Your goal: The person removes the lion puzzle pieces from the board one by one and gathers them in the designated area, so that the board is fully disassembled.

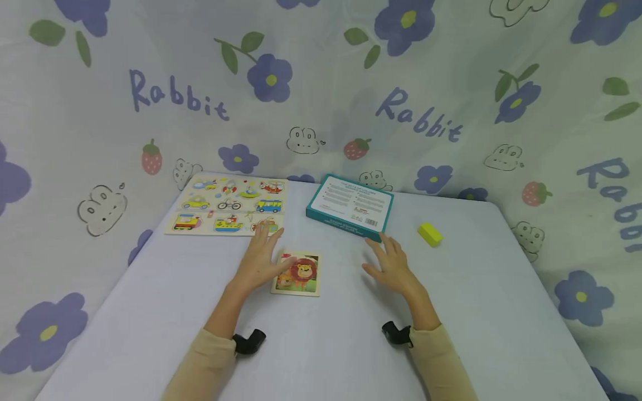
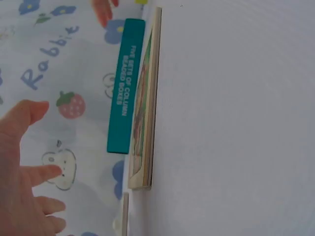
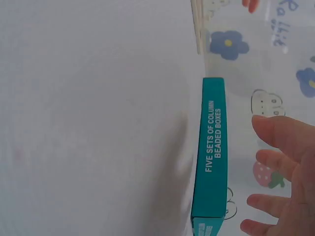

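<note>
My left hand, fingers spread and holding nothing, hovers beside a small square lion picture puzzle; its thumb overlaps the puzzle's upper left in the head view. Its fingertips overlap the lower right of a wooden vehicle puzzle board. My right hand is also spread and holds nothing, just in front of the near corner of a teal and white box. The box's teal side reads "Five sets of column beaded boxes" in the right wrist view. In the left wrist view, the lion puzzle lies flat.
To the right of the box lies a yellow block. A white cloth covers the table. Behind it hangs a curtain printed with flowers, rabbits and strawberries. Each wrist wears a black camera.
</note>
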Demonstrator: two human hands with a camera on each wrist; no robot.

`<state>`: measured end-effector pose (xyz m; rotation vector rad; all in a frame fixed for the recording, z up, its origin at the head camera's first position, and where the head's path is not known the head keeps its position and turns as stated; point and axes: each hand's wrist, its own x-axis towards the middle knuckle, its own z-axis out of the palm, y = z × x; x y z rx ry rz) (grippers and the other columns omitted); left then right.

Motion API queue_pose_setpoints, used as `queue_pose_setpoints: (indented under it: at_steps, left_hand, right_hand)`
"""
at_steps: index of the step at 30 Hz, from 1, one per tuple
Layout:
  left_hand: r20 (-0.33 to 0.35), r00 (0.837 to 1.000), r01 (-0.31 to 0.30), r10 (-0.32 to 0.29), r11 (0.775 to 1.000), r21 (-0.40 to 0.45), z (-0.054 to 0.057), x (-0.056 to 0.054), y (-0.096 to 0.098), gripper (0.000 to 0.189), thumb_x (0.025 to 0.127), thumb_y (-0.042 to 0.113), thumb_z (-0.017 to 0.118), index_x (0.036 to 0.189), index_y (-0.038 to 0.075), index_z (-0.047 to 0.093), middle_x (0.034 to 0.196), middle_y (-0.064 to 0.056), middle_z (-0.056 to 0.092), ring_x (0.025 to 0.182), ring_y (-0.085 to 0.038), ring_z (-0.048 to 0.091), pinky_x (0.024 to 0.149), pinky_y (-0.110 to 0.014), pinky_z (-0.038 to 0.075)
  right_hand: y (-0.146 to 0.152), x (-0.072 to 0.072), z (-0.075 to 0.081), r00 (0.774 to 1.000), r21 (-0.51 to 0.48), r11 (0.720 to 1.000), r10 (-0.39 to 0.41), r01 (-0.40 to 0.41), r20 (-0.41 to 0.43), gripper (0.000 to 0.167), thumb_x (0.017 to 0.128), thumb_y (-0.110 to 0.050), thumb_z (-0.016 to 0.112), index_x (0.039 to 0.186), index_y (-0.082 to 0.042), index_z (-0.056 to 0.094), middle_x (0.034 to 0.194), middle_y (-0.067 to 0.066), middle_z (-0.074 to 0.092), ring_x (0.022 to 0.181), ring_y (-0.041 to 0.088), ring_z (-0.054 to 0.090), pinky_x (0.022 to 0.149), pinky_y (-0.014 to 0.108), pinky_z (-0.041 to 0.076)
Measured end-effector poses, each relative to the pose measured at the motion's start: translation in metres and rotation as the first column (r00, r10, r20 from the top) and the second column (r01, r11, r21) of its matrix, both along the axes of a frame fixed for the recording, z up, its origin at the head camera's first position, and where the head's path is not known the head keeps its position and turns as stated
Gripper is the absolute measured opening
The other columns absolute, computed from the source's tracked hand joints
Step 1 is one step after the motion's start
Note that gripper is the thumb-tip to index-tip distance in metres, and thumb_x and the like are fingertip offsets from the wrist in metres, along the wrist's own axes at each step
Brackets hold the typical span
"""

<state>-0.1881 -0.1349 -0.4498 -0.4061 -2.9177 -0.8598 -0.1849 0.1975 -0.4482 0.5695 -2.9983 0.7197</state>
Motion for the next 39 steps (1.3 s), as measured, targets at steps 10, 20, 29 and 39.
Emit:
queue_pose_setpoints:
  at_steps: [10,20,29,39]
  left_hand:
    - [0.208,0.972,0.060,-0.110,0.971,0.233,-0.018,-0.001,-0.004,0.080,0.081,0.051,0.060,0.144,0.012,0.028,0.151,-0.015,0.007,0.137,-0.034,-0.001,0.101,-0.060,0.010]
    - [0.309,0.926,0.062,-0.216,0.895,0.441,-0.032,-0.002,-0.005,0.075,0.084,0.039,0.063,0.145,0.013,0.026,0.150,-0.013,0.016,0.136,-0.031,0.013,0.105,-0.051,0.015]
    - [0.243,0.927,0.207,-0.286,0.930,0.305,-0.042,-0.001,-0.007,0.092,0.069,0.035,0.078,0.143,0.008,0.030,0.150,-0.014,0.014,0.136,-0.033,0.013,0.103,-0.053,0.017]
    - [0.203,0.945,0.224,-0.257,0.959,0.173,-0.046,0.004,0.001,0.089,0.066,0.042,0.078,0.140,0.010,0.038,0.149,-0.014,0.017,0.137,-0.031,0.007,0.102,-0.057,0.010]
  right_hand:
    - [-0.011,-0.005,-0.015,0.994,-0.056,0.994,0.101,-0.098,0.043,0.053,0.088,-0.031,0.059,0.136,-0.015,0.043,0.143,0.024,0.023,0.128,0.044,0.018,0.094,0.066,0.018]
    - [-0.019,-0.005,-0.024,0.977,-0.154,0.978,0.162,-0.140,0.139,0.051,0.090,-0.030,0.057,0.135,-0.009,0.044,0.141,0.020,0.030,0.128,0.036,0.024,0.098,0.057,0.024]
    - [-0.036,-0.003,-0.035,0.969,-0.156,0.961,0.241,-0.229,0.060,0.045,0.090,-0.025,0.057,0.130,-0.007,0.049,0.132,0.013,0.042,0.122,0.030,0.032,0.097,0.051,0.026]
    - [-0.067,-0.002,-0.036,0.985,-0.076,0.983,0.168,-0.165,0.040,0.041,0.091,-0.031,0.054,0.126,-0.012,0.053,0.128,0.009,0.044,0.116,0.026,0.035,0.088,0.047,0.027]
